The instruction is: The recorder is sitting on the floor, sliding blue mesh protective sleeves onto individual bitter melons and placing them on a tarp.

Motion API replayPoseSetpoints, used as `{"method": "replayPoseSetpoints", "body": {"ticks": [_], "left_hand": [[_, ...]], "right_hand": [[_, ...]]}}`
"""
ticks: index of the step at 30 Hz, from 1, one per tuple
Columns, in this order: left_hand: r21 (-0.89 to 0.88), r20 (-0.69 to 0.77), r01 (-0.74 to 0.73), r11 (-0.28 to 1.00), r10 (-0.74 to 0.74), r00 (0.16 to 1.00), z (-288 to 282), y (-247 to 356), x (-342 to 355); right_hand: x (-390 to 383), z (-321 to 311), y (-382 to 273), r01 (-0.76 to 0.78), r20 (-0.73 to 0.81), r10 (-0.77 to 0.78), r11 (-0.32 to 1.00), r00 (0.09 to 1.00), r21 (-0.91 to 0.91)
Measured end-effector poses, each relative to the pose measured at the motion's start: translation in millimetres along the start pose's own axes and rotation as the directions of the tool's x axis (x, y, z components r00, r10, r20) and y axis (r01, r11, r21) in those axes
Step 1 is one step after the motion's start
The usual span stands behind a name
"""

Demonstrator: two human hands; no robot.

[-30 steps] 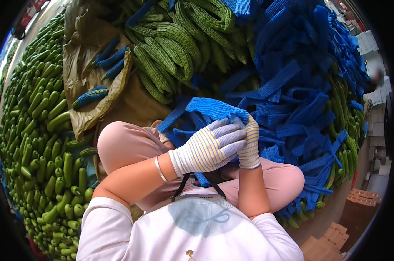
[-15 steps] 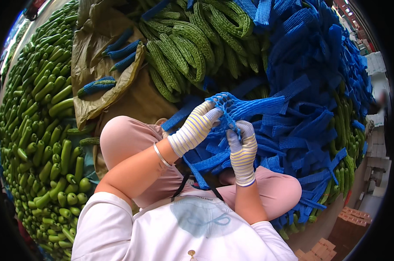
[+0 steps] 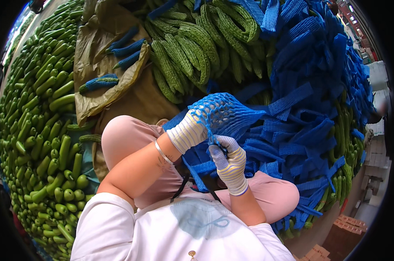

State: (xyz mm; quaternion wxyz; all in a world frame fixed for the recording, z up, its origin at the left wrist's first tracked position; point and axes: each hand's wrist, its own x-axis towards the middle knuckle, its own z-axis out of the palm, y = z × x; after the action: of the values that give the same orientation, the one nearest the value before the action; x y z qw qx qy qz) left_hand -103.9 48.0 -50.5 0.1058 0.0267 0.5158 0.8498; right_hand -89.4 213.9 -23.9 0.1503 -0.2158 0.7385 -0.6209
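My left hand [image 3: 189, 132], in a striped knit glove, reaches into the mouth of a blue foam net sleeve [image 3: 238, 114]. Its fingers are inside the stretched mesh, and white glove shows through the holes. My right hand [image 3: 231, 164], gloved alike, pinches the lower edge of the same sleeve. The sleeve's narrow end points right, over a heap of flat blue foam net sleeves [image 3: 299, 115]. Beyond my hands lies a pile of bumpy green bitter melons [image 3: 186, 48].
On a crumpled brown sheet [image 3: 86, 48] at far left lie several bitter melons in blue sleeves [image 3: 128, 61]. Smooth green gourds [image 3: 44, 143] cover the left side. More long green vegetables [image 3: 342, 174] lie along the right edge. Cartons [image 3: 351, 224] stand at lower right.
My left hand has slid into the sleeve's mouth, spreading the mesh wider. The right hand has moved left and down along its edge. The sleeve has shifted left.
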Motion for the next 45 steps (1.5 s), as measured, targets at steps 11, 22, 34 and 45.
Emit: {"method": "replayPoseSetpoints", "body": {"ticks": [11, 22, 34, 45], "left_hand": [[0.800, 0.051, -0.163, 0.577, 0.207, 0.977, -47, 11, 1], [0.888, -0.013, -0.157, 0.433, 0.366, 0.931, -56, 3, -59], [0.968, -0.001, -0.124, 0.219, 0.493, 0.870, -41, 11, -34], [0.977, 0.146, -0.208, 0.055, 0.544, 0.827, 0, 15, 16]], "right_hand": [[28, 39, -30, 0.469, 0.261, -0.456, 0.883, 0.851, 0.014], [191, 29, 44, 0.089, -0.124, -0.062, 0.970, 0.990, 0.226], [308, 37, 98, -0.153, 0.036, 0.311, 0.561, 0.950, -0.814], [130, -24, 17, -0.197, 0.148, 0.132, 0.559, 0.980, 0.805]]}}
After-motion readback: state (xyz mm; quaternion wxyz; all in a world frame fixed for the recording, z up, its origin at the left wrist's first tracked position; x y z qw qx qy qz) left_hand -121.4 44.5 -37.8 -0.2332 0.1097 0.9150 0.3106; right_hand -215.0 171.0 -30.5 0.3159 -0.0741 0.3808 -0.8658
